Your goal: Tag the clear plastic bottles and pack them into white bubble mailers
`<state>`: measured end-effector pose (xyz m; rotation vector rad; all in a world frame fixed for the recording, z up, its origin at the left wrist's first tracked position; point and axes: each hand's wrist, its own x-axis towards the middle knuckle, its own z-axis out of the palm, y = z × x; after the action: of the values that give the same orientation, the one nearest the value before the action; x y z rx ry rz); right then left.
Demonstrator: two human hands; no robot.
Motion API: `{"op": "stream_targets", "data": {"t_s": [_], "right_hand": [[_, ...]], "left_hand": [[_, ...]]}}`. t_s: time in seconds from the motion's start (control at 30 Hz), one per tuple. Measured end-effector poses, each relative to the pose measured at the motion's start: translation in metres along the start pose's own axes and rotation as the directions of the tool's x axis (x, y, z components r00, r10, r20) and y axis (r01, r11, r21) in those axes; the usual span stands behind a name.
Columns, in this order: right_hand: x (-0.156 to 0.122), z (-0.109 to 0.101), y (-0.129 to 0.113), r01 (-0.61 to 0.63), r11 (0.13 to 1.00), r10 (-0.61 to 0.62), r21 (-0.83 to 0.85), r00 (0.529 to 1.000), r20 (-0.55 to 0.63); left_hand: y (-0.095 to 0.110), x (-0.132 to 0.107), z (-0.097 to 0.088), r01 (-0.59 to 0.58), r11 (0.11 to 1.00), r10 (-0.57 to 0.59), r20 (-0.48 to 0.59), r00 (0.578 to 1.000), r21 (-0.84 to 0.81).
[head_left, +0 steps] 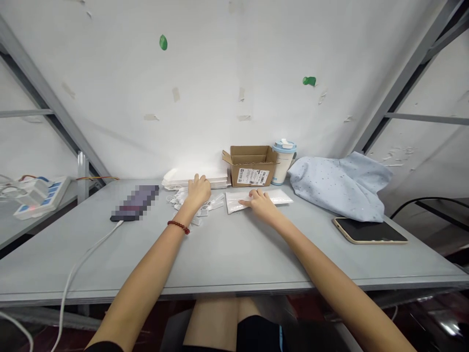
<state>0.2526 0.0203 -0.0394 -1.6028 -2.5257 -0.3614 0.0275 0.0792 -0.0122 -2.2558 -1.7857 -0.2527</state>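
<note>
My left hand reaches to the far middle of the grey table, fingers curled down over a scatter of small white plastic pieces, in front of a stack of white packets. What the fingers hold, if anything, is hidden. A red bead bracelet sits on that wrist. My right hand lies on a flat clear plastic bag with white contents, fingers bent and pressing its left part.
An open cardboard box and a lidded cup stand at the back. A light blue cloth and a phone lie at right. Another phone with a white cable is at left; a power strip sits on the neighbouring table.
</note>
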Motion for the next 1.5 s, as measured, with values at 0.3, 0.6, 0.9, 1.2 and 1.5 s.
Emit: {"op": "stream_targets", "data": {"t_s": [0.3, 0.6, 0.9, 1.2, 1.5], "right_hand": [[0.002, 0.001, -0.007, 0.023, 0.998, -0.021, 0.057, 0.999, -0.037], [-0.003, -0.017, -0.017, 0.119, 0.965, 0.028, 0.233, 0.839, -0.544], [-0.006, -0.022, -0.022, 0.05, 0.997, -0.073, -0.055, 0.795, -0.603], [-0.002, -0.011, -0.004, -0.088, 0.991, 0.048, -0.099, 0.935, -0.353], [0.001, -0.003, -0.001, -0.016, 0.998, -0.021, -0.061, 0.83, -0.557]], "left_hand": [[0.0, -0.011, -0.018, -0.001, 1.0, 0.002, -0.183, 0.983, 0.007], [-0.005, -0.034, -0.038, -0.193, 0.973, 0.122, -0.423, 0.898, -0.128], [0.04, -0.051, -0.04, -0.646, 0.759, 0.464, -0.625, 0.628, -0.085], [0.046, -0.045, -0.028, -0.448, 0.842, 0.184, -0.62, 0.763, -0.302], [-0.024, -0.025, -0.023, 0.167, 0.268, -0.509, 0.008, 0.861, -0.949]]}}
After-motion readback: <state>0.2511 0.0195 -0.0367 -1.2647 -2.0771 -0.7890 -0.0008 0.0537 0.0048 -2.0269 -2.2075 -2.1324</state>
